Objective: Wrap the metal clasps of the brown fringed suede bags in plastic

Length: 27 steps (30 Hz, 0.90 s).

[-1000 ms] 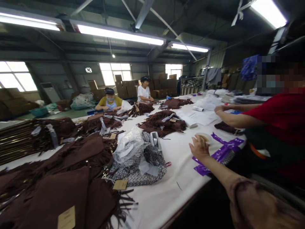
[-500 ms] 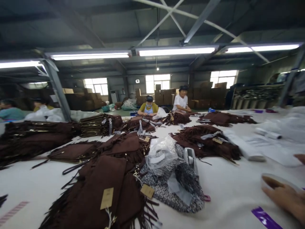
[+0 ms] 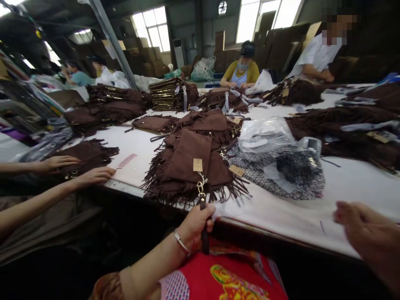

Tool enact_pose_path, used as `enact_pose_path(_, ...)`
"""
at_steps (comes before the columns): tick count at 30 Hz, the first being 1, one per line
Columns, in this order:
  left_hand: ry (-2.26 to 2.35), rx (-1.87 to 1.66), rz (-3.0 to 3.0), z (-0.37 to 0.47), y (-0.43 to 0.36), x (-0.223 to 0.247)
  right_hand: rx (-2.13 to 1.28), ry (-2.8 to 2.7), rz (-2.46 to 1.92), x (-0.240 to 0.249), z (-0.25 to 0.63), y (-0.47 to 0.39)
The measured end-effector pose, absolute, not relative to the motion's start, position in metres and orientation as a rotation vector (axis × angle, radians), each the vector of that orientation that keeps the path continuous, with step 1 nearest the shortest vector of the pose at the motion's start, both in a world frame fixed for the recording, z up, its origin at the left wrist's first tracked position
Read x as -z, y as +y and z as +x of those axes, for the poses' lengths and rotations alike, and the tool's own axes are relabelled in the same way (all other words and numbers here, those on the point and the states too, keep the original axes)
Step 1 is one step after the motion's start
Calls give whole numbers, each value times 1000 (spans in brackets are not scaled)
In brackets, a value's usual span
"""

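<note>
My left hand (image 3: 196, 225), with a silver bracelet at the wrist, is closed round the dark wrist strap (image 3: 204, 239) of a brown fringed bag (image 3: 189, 160) at the table's front edge. A gold clasp joins the strap to the bag, and a tan tag (image 3: 197, 165) lies on it. At the right, over the white table, is my right hand (image 3: 364, 225), blurred, with its fingers curled; whether they hold anything is too smeared to tell. Between the hands, farther back, lies a black-and-white knitted item (image 3: 281, 171) with a clear plastic bag (image 3: 265, 133) on it.
At the left, a co-worker's two hands (image 3: 93, 176) rest by another brown bag (image 3: 90, 154). Stacked brown bags (image 3: 165, 95) and more fringed bags (image 3: 353, 129) lie farther back. Two people sit or stand across the table (image 3: 343, 166). A tape dispenser (image 3: 311, 145) stands behind the knitted item.
The view has turned down and to the left. My left hand has come into view on the strap. My right hand no longer shows beside the tape roll and purple piece.
</note>
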<state>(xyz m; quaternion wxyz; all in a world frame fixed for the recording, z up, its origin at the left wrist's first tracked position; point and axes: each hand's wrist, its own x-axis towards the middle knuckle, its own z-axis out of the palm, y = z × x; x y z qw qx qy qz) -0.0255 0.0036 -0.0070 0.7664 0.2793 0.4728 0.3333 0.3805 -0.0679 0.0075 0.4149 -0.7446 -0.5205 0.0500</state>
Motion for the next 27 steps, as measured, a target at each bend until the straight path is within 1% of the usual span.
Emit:
enact_pose_path(1,997,-719,569,-27,3,6,-172,-1434,-1853,-10,337,-71)
enact_pose_path(3,954,-711,510,-29,2,3,-332,-1626,-1660,-10,261,-77)
enact_pose_path(5,943,-725,476,-31,0,2,-475,-1655,-1562,-7,203,-78)
enact_pose_path(7,935,-743,471,-32,-2,3,-491,-1666,-1472,-5,166,-72)
enact_pose_path(9,917,-758,508,-31,-3,6,-410,-1702,-1451,-5,142,-64)
enact_pose_path(13,915,-836,565,-27,-9,12,-201,-1853,-1530,-5,115,-49)
enact_pose_path(17,920,-784,630,-30,-15,11,-86,-1894,-1497,2,110,-42)
enact_pose_path(20,937,-762,695,-38,-17,8,-162,-1875,-1417,0,117,-45)
enact_pose_path(23,940,-807,688,-48,-14,3,-275,-1801,-1366,-14,124,-55)
enact_pose_path(27,760,-838,601,-58,-12,-4,-596,-1747,-1358,-36,127,-67)
